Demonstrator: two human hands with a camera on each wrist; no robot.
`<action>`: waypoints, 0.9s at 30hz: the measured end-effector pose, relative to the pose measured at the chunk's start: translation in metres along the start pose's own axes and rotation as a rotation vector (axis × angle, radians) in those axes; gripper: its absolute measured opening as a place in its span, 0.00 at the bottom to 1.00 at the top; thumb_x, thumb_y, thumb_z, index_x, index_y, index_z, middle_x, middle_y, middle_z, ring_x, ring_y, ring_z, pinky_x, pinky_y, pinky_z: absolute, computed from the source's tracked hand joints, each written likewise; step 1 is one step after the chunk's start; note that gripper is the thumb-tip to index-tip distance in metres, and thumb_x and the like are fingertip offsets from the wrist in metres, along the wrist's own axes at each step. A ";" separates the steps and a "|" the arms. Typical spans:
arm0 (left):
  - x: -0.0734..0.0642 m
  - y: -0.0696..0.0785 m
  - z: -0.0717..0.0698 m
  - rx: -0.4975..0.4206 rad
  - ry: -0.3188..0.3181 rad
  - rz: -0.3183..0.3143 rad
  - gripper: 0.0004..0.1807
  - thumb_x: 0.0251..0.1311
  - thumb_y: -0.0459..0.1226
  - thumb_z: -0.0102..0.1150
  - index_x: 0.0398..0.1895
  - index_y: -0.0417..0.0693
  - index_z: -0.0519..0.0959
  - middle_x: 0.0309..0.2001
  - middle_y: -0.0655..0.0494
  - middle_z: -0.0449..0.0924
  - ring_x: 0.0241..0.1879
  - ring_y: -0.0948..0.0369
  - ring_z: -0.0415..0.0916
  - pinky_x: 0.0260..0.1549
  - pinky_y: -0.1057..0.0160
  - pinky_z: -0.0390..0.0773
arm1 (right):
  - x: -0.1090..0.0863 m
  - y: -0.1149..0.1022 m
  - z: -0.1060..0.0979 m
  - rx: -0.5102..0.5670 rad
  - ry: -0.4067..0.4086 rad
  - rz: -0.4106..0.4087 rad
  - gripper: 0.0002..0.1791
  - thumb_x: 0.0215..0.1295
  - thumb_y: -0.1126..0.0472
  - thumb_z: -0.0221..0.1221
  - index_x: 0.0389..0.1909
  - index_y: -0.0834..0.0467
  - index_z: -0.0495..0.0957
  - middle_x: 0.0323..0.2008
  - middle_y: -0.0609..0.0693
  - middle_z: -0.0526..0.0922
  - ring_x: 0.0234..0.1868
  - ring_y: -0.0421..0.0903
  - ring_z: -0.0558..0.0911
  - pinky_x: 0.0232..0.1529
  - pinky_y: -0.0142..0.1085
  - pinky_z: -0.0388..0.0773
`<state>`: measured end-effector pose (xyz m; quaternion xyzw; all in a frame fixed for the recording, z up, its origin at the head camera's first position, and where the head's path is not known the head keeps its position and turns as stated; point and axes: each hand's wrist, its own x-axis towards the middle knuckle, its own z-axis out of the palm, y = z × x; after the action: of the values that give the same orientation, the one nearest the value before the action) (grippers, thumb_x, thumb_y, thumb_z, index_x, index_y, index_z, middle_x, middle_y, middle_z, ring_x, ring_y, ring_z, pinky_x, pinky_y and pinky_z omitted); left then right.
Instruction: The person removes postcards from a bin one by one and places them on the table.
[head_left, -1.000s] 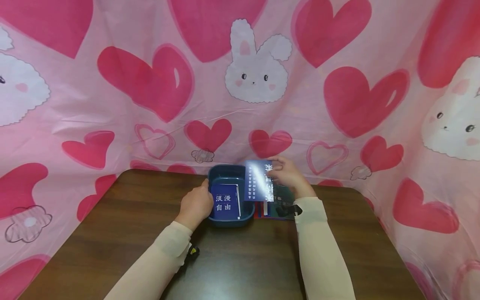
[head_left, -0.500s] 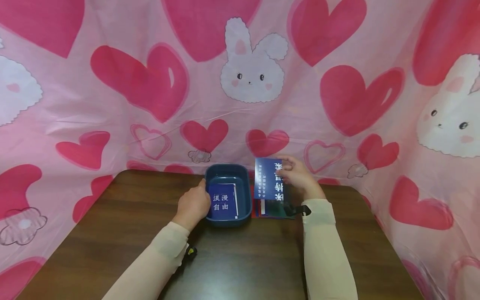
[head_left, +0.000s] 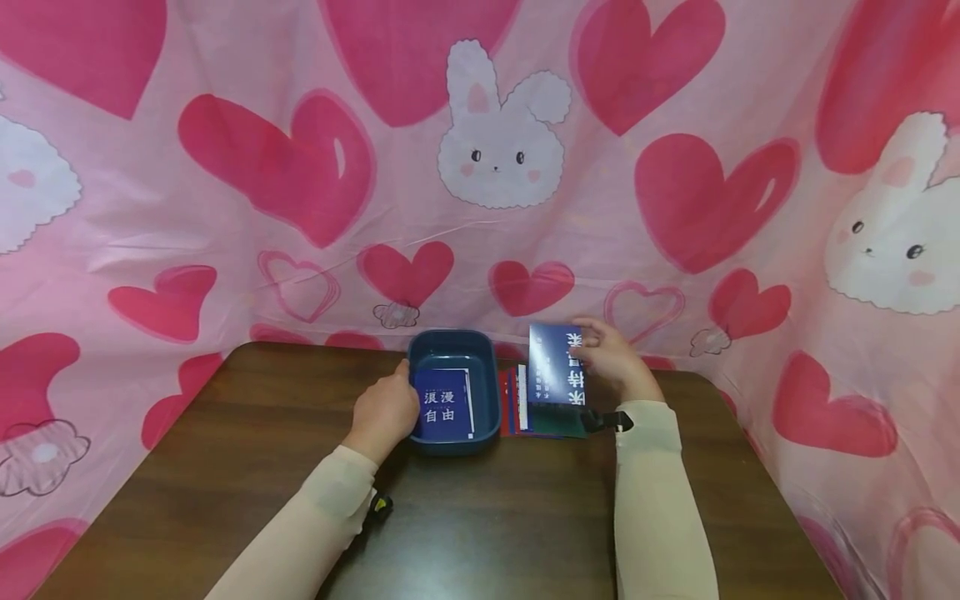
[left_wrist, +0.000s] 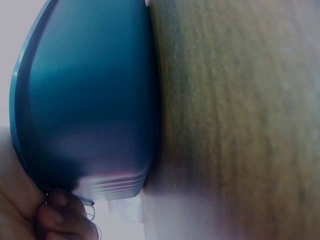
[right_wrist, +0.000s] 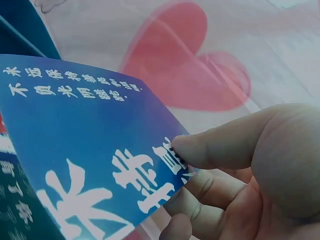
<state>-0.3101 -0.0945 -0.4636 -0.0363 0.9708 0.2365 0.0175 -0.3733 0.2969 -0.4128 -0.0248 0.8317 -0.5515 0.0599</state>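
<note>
My right hand pinches a blue card with white Chinese characters between thumb and fingers. In the right wrist view the thumb presses on the card's printed face, the fingers behind it. The card is held over a spread of red, white and green cards to the right of a dark teal plastic bin. My left hand grips the bin's left rim; in the left wrist view its curled fingers show at the rim. Inside the bin lies a dark blue card with white characters, over a white-edged one.
The brown wooden table extends in front of the bin and to both sides. Right behind it hangs a pink cloth with hearts and rabbits, wrapping round left and right.
My right hand has carried the blue card rightward, away from the bin and over the card spread, uncovering more of its left edge. The left hand stays on the rim.
</note>
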 end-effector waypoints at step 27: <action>0.010 0.001 -0.008 0.005 0.009 0.043 0.34 0.86 0.45 0.48 0.88 0.40 0.65 0.72 0.32 0.83 0.63 0.34 0.87 0.61 0.27 0.86 | 0.001 0.058 -0.013 -0.095 -0.059 0.192 0.37 0.76 0.61 0.69 0.83 0.57 0.71 0.58 0.57 0.84 0.51 0.52 0.81 0.53 0.42 0.85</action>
<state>-0.3200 -0.0983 -0.4563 -0.0165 0.9720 0.2344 0.0081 -0.3743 0.3310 -0.4614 0.0357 0.8532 -0.5023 0.1356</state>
